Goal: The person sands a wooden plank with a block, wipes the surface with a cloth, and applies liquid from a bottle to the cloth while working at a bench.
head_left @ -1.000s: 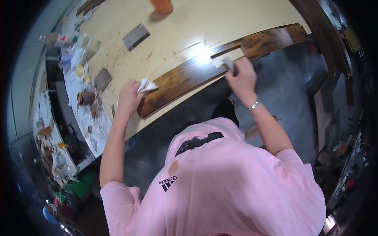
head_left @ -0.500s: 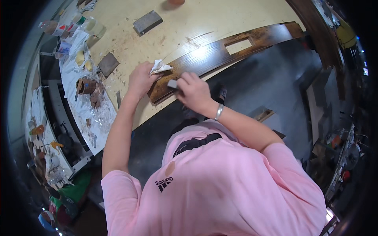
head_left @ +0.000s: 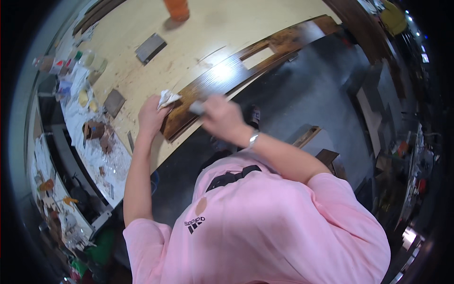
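A long, glossy dark-brown wooden board (head_left: 231,74) with a rectangular cutout lies along the near edge of a pale tabletop. At its left end my left hand (head_left: 150,115) is closed on a crumpled white cloth (head_left: 168,99), which rests against the board's far edge. My right hand (head_left: 223,117), wearing a silver band at the wrist, grips a small grey block (head_left: 196,108) over the board's near side. Motion blurs this hand, and I cannot tell whether the block touches the wood.
On the pale table (head_left: 127,71) lie a grey-brown block (head_left: 151,48) and a brown square pad (head_left: 114,102). An orange cup (head_left: 177,10) stands at the far side. To the left, bottles (head_left: 91,60) and a brown tub (head_left: 93,129) sit on white sheeting.
The view has shifted, so the table sits lower and further left, with more of the orange cup showing. My right hand has moved slightly along the board, away from its left end.
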The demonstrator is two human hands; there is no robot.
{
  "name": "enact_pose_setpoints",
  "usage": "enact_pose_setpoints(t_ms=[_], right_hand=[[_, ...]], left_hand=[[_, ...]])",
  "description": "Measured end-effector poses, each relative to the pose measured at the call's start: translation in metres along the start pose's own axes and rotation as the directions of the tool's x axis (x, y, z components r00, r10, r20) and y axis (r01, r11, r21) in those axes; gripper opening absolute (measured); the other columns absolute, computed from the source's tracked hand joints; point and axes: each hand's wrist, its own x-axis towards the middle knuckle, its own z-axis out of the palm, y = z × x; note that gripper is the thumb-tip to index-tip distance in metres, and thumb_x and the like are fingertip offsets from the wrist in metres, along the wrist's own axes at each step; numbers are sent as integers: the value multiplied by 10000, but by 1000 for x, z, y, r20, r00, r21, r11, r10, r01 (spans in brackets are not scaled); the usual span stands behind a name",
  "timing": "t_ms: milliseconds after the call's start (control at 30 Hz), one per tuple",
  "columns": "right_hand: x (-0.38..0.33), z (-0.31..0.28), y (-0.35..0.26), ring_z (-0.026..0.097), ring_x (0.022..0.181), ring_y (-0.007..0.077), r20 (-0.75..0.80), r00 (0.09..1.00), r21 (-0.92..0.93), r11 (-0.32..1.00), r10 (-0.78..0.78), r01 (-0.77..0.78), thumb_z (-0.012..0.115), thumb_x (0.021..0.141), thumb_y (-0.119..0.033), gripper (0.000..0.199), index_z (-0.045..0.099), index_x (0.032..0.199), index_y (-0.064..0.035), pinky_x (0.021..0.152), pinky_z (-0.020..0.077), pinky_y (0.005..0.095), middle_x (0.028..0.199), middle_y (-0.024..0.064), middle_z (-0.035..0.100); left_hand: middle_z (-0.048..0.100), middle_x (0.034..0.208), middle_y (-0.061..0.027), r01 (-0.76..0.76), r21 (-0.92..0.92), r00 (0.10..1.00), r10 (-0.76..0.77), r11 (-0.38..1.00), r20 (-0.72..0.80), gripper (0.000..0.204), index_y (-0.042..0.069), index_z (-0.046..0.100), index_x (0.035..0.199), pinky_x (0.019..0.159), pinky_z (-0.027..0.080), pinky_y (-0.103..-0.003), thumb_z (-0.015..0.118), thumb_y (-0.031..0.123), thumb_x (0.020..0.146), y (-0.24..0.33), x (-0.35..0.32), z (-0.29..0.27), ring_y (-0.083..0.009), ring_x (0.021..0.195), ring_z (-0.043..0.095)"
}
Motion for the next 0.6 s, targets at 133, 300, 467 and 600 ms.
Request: enact_pose_setpoints(t_ms=[133, 300, 467, 600], right_hand=[[-3, 17, 9, 591, 785, 295, -13, 987, 52, 986, -160, 160, 670, 674, -86, 195, 582, 849, -93, 624, 534, 409, 852, 85, 557], [7, -42, 170, 600, 874, 353, -291, 944, -115, 973, 158, -198, 685, 676, -118, 195, 593, 836, -57, 753, 512, 448, 894, 134, 586], [42, -144, 324, 602, 903, 359, -430, 859, -208, 896, 276, -392, 716, 710, -167, 259, 610, 916, -50, 790, 501, 436, 966, 141, 586], [59, -207, 401, 610, 893, 349, -460, 765, -86, 835, 451, -544, 733, 709, -168, 254, 628, 901, -40, 800, 494, 428, 949, 137, 614]], left_hand=[[611, 885, -132, -36, 16, 999, 36, 999, -28, 257, 55, 659, 948, 747, 478, -416, 732, 267, 824, 0, -1, 2, -346, 866, 607], [597, 886, -138, 37, -16, 999, -37, 999, -9, 222, 31, 638, 934, 736, 463, -408, 723, 207, 830, 0, -4, 1, -355, 847, 590], [588, 889, -156, 65, -18, 996, -66, 998, -65, 205, 10, 630, 941, 744, 460, -402, 723, 149, 823, 4, -8, 4, -358, 832, 582], [596, 904, -158, 136, -74, 978, -146, 988, -149, 220, 9, 640, 983, 758, 465, -400, 728, 107, 807, 16, -10, 8, -356, 835, 586]])
